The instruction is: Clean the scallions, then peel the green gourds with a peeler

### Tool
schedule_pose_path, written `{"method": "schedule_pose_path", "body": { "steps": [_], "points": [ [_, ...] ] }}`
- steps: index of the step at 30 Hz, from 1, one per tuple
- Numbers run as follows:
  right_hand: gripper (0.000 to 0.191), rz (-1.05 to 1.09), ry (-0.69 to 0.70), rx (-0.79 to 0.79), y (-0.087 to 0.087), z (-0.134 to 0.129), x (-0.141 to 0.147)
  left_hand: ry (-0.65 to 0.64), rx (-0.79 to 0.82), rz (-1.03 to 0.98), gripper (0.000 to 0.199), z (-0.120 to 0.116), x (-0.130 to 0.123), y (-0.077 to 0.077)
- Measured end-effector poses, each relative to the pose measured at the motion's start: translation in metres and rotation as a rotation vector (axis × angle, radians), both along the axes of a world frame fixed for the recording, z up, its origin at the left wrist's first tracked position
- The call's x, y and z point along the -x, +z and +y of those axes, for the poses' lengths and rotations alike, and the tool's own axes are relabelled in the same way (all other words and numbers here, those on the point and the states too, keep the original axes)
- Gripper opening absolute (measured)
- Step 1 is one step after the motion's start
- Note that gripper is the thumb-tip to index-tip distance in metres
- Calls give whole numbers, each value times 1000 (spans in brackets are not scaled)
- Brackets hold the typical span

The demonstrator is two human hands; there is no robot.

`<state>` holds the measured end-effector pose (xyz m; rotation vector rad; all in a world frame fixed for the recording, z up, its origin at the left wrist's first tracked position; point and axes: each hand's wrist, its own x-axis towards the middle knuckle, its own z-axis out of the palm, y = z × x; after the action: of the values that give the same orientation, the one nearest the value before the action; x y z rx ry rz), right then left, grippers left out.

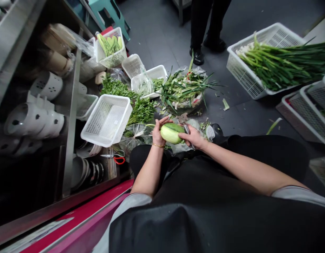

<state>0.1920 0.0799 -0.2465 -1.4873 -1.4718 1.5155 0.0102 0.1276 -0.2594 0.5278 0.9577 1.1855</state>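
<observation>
A partly peeled green gourd (171, 133) lies across my left hand (158, 131), whose fingers wrap its left end. Pale strips show along its near side, while darker skin remains on top. My right hand (193, 136) grips a metal peeler (187, 130), and its thumb rests against the gourd's right end. The peeler's head points away from me, just beyond the gourd. Beneath both hands are a clear plastic bag (181, 149) and scattered vegetable scraps.
A white basket (106, 121) stands left, near scissors (117, 156) and leafy greens (143, 111). Ahead is a heap of trimmings (185, 89). A basket (246, 75) of scallions (280, 65) sits right. Another person's legs (201, 24) are beyond. Metal shelving (73, 123) runs along the left.
</observation>
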Motion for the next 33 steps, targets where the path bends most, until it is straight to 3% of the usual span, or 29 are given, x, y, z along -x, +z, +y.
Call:
{"method": "schedule_pose_path", "body": {
  "steps": [4, 6, 8, 12, 15, 18, 21, 23, 27, 30, 33],
  "points": [
    [65, -206, 120, -262, -18, -6, -3, -94, 192, 88, 52, -5, -3, -15],
    [51, -346, 212, -390, -11, -4, -9, -55, 194, 157, 57, -4, -2, -20],
    [42, -527, 292, -440, 7, 2, -6, -1, 161, 236, 57, -2, -3, -21],
    [44, -823, 440, -422, 35, 3, 14, 47, 98, 334, 58, 4, -2, -17],
    [43, -935, 511, -338, 22, -26, 0, 78, 136, 301, 63, 8, 6, -17],
    [41, -1017, 543, -199, -1, -58, -43, 121, 201, 191, 64, 14, 19, -20],
    [43, -1050, 486, -163, 1, -61, -64, 139, 232, 96, 66, 18, 27, -21],
    [46, -1026, 445, -216, 19, -44, -49, 147, 241, 91, 66, 19, 25, -21],
    [47, -958, 465, -325, 50, -5, 14, 196, 225, 211, 66, 15, 14, -20],
    [47, -956, 497, -333, 37, -7, 22, 218, 178, 276, 65, 13, 12, -22],
    [43, -976, 510, -253, 6, -32, -22, 240, 187, 217, 65, 16, 23, -23]
  ]
}}
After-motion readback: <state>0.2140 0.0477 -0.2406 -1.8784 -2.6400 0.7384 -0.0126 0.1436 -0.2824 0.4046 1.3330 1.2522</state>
